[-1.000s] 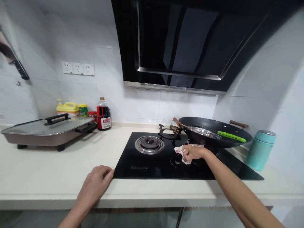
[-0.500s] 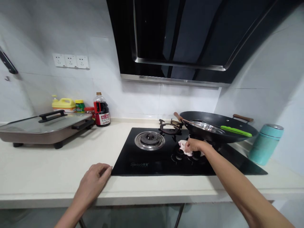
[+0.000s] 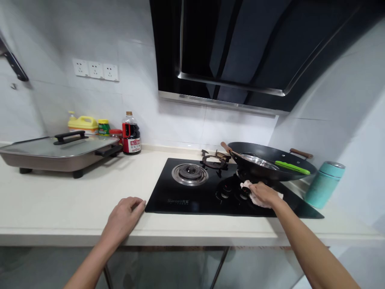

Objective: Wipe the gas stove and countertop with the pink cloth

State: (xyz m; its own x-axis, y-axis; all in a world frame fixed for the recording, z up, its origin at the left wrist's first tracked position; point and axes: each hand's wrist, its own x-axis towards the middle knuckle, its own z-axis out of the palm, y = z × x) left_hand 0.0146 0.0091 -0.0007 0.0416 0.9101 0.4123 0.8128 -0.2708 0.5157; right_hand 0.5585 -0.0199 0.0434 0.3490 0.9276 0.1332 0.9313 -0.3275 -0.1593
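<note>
White cloth (image 3: 258,201) filled the right hand's (image 3: 264,193) fingers; brushing the wok (image 3: 270,153) could have jolted it. The left hand (image 3: 126,216) curled loosely.

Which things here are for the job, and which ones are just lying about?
For the job:
cloth, in the right hand
stove, under the cloth
stove knob, near the cloth

Just lying about:
lidded pan
dark sauce bottle
yellow jug
turquoise flask
wok, probably
</note>
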